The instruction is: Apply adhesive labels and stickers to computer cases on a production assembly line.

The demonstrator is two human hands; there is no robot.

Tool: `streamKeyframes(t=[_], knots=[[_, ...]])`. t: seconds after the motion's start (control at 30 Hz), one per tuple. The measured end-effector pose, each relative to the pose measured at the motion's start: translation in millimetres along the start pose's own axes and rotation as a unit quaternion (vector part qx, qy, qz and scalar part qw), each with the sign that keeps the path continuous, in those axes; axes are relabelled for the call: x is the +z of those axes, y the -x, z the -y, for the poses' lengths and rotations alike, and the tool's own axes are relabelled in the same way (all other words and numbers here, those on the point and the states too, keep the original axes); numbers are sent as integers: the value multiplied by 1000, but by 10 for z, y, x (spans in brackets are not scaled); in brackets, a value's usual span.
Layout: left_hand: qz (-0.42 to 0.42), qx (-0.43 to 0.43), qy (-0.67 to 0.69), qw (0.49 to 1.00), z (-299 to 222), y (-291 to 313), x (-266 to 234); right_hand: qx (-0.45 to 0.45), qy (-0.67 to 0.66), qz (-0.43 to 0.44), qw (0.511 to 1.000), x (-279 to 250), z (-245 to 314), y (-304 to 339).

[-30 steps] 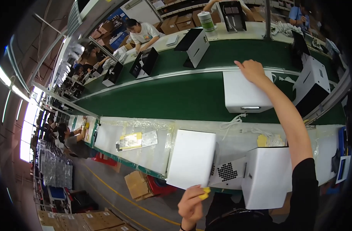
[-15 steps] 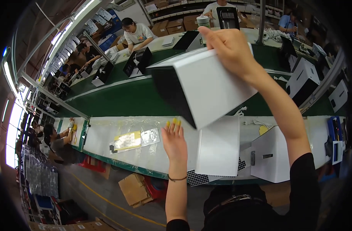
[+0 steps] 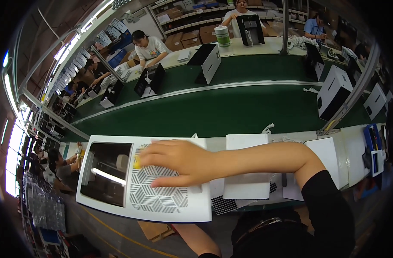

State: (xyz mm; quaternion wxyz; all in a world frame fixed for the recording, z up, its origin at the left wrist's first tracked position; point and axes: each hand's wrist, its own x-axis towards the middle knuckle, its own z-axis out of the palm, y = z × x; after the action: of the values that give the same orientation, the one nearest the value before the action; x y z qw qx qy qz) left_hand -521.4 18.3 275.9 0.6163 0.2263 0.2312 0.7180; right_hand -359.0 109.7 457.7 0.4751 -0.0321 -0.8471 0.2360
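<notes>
A long white appliance housing with a dark see-through window and a grille of slanted slots lies across the left of the bench, its near edge reaching past the bench front. Over the grille rests my right hand, palm down, thumb apart from the fingers, with a yellow finger cover showing at the fingertips. My left forearm comes up from below to the housing's near edge. The housing hides my left hand, so its fingers do not show.
Right of the housing lie a white panel and a dotted black sheet. Beyond the bench runs a green conveyor with white-and-black housings along it. Co-workers sit across the line; a metal post stands at right.
The white-and-black housing that my right hand held up is out of my grasp; a similar one now stands across the conveyor. The windowed housing has come into view at left, under my right hand.
</notes>
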Motion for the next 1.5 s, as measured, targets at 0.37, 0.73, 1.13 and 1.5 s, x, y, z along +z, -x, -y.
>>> streamKeyframes(t=[0.37,0.73,1.13,1.5], knots=[[52,45,-14,998,-660,-492,-320,465,-235,-329,788,1110,-946,593],[211,25,-149,966,-284,-1259,6,601,-150,-449,644,898,-1140,1002],[115,-16,-228,967,-215,-792,-194,335,-374,-260,825,-200,-257,894],[79,-39,-482,872,-484,-474,-1,628,391,144,657,-1565,323,1565]])
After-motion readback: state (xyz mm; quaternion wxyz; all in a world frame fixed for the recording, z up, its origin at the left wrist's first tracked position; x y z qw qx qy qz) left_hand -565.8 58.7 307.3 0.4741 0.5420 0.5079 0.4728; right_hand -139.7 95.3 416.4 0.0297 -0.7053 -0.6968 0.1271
